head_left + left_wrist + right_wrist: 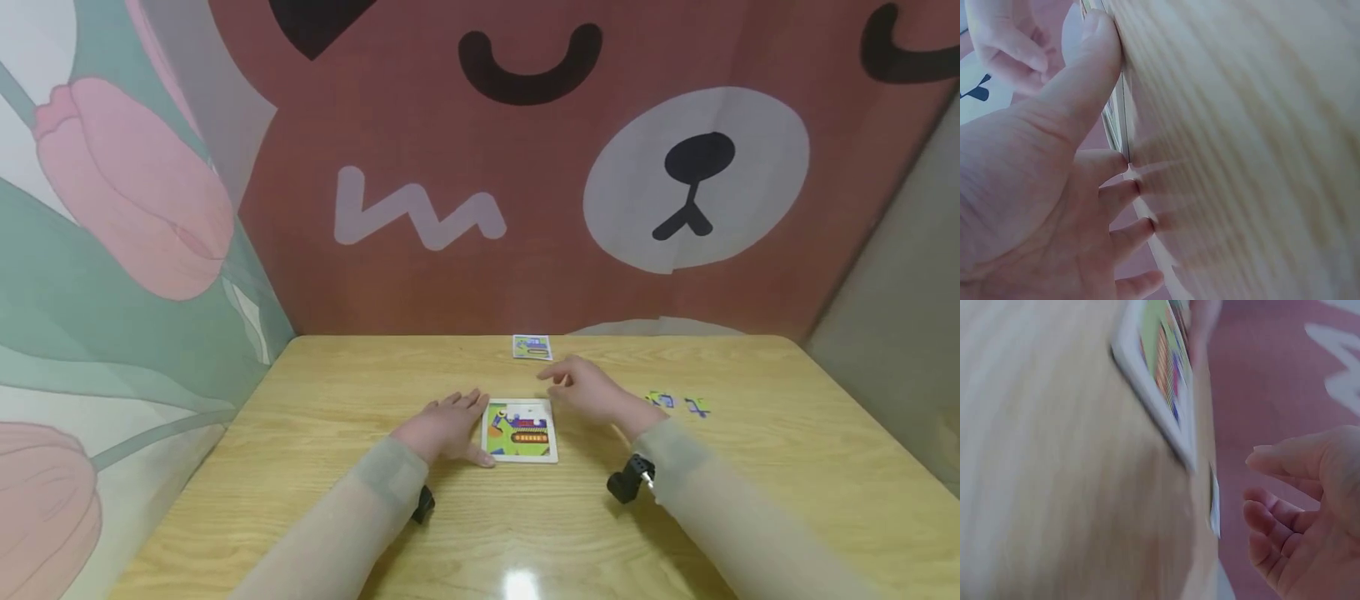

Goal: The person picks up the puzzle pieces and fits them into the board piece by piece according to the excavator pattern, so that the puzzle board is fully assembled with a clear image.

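A jigsaw puzzle in a white frame [525,459] lies flat on the table, its picture showing a tracked digger on green. Pale bare patches show along the picture's top. My left hand [450,427] rests at the frame's left side, fingers spread on the table and thumb at the lower left corner. Beyond the frame's upper right corner, my right hand [588,390] hovers above the table. Its fingers [1272,515] are loosely bent, and nothing shows between them and the thumb in the right wrist view.
Loose puzzle pieces [697,407] in green and purple lie to the right, partly behind the right wrist. A small picture card [532,347] with a similar digger lies near the table's back edge. Behind the wooden table [337,400] rises a wall with a bear's face.
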Available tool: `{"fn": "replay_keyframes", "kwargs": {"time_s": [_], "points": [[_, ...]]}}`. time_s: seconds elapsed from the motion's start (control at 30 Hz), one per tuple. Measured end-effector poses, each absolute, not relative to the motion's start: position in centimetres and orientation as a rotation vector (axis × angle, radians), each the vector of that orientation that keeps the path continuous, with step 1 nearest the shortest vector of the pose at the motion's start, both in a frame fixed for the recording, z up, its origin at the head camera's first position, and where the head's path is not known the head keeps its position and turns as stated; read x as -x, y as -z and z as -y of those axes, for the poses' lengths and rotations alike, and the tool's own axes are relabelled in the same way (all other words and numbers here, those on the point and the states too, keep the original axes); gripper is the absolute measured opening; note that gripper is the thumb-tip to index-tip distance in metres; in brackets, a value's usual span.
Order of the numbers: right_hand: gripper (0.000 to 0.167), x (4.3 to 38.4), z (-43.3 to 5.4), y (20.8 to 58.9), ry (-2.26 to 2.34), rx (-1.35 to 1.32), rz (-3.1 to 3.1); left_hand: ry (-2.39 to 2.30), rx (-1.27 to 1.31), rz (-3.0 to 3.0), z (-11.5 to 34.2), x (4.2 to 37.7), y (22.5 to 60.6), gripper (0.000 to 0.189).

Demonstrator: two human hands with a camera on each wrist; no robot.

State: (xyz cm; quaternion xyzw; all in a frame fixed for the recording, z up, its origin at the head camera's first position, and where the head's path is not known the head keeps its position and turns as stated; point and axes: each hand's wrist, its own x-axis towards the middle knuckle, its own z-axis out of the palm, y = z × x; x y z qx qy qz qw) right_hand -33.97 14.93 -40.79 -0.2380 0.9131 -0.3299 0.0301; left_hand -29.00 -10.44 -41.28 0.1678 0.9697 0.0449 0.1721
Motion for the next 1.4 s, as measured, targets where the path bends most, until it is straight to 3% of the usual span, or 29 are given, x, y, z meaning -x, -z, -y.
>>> {"fn": "replay_keyframes", "kwargs": {"time_s": [0.53, 1.13, 1.4], "points": [[0.032, 34.9, -28.8, 40.5, 0.801, 0.490, -2.940, -0.186, -0.477, -2.747, 11.0, 28.8, 41.2, 0.109], [0.021, 34.5, -30.8, 41.8, 0.793, 0.430, -2.960, -0.185, -0.482, -2.741, 10.7, 28.9, 41.3, 0.109], [0.026, 34.5, -30.8, 42.0, 0.832, 0.476, -2.995, -0.197, -0.497, -2.755, 10.7, 28.8, 41.3, 0.109]]}}
